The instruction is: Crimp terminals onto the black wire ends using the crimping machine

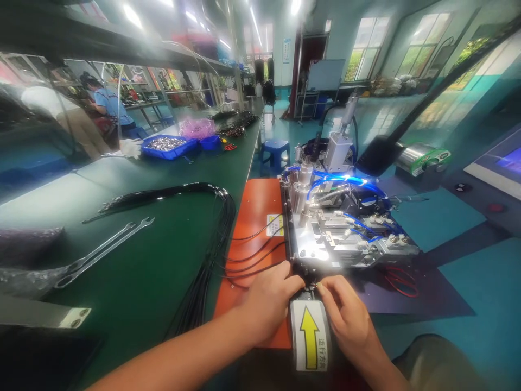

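Observation:
My left hand (271, 296) is closed at the front of the machine, its fingers pinched around the end of a black cable (244, 273). Close beside it my right hand (345, 309) is closed too, thumb and finger pressed together at a small dark spot; whatever is between them is too small to name. Both hands are just above a curved guide with a yellow arrow label (309, 336). In front of them stands the metal machine (325, 233) with cylinders and blue air tubes. More black cables cross the orange plate (258, 201) from a long cable bundle (223, 217).
On the green bench (171, 244) lie two wrenches (106, 252). Farther back are a blue tray (169, 146) of small metal parts, a white glove (131, 147) and pink bags (197, 128). A wire spool (423, 157) stands at right. Two people are at the far left.

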Demonstrator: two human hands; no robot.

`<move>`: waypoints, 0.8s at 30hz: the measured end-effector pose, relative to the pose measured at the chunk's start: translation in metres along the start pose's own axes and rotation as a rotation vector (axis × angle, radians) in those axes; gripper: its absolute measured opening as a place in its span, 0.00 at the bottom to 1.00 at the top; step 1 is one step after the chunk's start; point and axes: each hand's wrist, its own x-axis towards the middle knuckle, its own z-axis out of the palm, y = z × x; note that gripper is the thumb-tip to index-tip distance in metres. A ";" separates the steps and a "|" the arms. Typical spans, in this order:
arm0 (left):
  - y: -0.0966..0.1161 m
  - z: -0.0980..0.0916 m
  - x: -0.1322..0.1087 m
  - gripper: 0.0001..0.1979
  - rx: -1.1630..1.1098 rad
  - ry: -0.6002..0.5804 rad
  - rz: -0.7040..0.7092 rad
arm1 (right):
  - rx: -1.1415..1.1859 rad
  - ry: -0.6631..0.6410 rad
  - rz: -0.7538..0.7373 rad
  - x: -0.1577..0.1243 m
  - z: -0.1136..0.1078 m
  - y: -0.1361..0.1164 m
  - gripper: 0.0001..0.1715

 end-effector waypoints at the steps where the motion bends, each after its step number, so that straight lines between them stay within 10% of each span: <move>1: 0.000 0.000 0.000 0.08 -0.008 0.003 0.001 | 0.008 -0.006 0.000 0.001 -0.003 0.000 0.12; 24: -0.004 0.005 -0.001 0.07 -0.006 0.008 -0.006 | 0.028 -0.056 0.045 0.012 -0.010 -0.006 0.13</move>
